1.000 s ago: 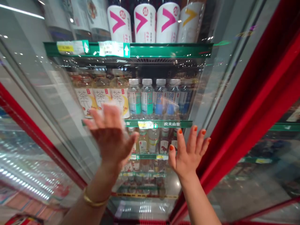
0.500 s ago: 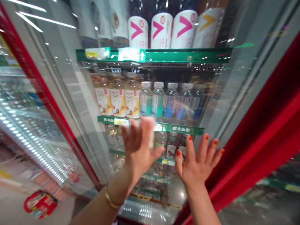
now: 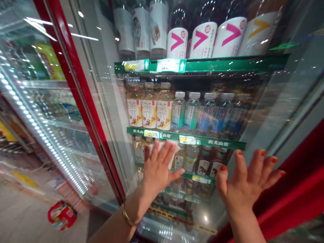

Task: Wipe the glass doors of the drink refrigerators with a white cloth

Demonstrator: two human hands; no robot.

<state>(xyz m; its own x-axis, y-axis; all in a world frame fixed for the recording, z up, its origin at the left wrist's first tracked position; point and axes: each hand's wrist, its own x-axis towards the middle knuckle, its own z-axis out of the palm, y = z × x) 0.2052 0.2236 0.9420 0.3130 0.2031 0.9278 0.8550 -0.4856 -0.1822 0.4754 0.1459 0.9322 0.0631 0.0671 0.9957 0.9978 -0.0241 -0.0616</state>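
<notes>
My left hand [image 3: 159, 168], with a gold bangle on its wrist, lies flat with fingers stretched over a white tissue [image 3: 175, 154] on the glass door [image 3: 187, 209]. Most of the tissue is hidden behind the fingers; whether it is paper or cloth I cannot tell. To the right, my right hand [image 3: 244, 184] is open, fingers spread and orange nails showing. It is at the right part of the door, near the red frame [image 3: 286, 195]; whether it touches the glass is unclear. Behind the glass stand tea bottles [image 3: 164, 109] and clear drink bottles [image 3: 192, 111].
Large bottles with pink marks [image 3: 202, 40] stand on the upper green-edged shelf [image 3: 215, 65]. A red upright [image 3: 86, 111] borders the door on the left, beside another lit cooler [image 3: 50, 81]. A red package [image 3: 62, 215] sits on the floor at lower left.
The view has swung left, so the cooler and both hands appear farther right. My left hand is lower against the shelves, still on the tissue. My right hand remains spread.
</notes>
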